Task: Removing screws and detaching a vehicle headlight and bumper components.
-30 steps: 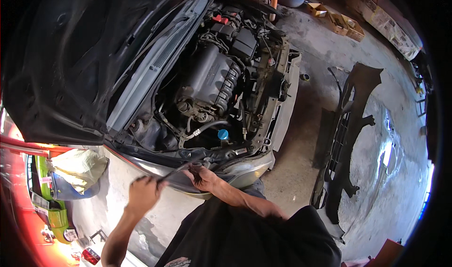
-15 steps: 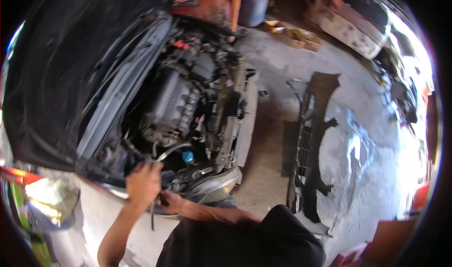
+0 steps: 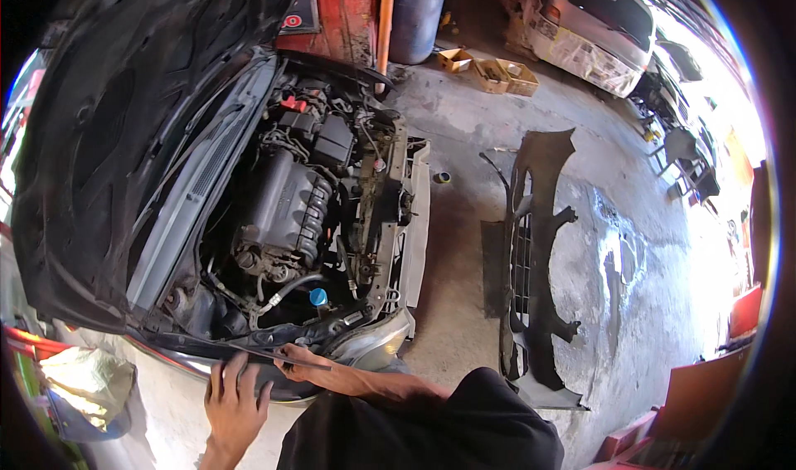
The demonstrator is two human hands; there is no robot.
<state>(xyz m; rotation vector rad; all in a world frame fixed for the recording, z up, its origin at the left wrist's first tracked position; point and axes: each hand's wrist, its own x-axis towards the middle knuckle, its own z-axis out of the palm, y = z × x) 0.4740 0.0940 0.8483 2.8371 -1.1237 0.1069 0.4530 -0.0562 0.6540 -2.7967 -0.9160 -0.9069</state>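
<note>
Open-hooded car (image 3: 278, 192), two hands, one thin dark rod (image 3: 286, 357) at the fender edge.
From my end: car fills 12 o'clock; right hand (image 3: 297, 364) is nearer the rod, which crosses it, fingers curled, but I can't tell if they grip the rod or something under it; left hand (image 3: 236, 399) has fingers spread, holds nothing, rod's middle between 2 and 3 o'clock of its fingertips, just apart; rod's long axis runs roughly 9:30 to 3:30. Counts, by the right hand's clock: one loose bumper (image 3: 543, 246) on the floor, 2 o'clock; one blue drum (image 3: 417, 22), between 12 and 1; three yellowish boxes (image 3: 491, 82), 1 o'clock; one blue cap (image 3: 318, 297), between 12 and 1, near.
</note>
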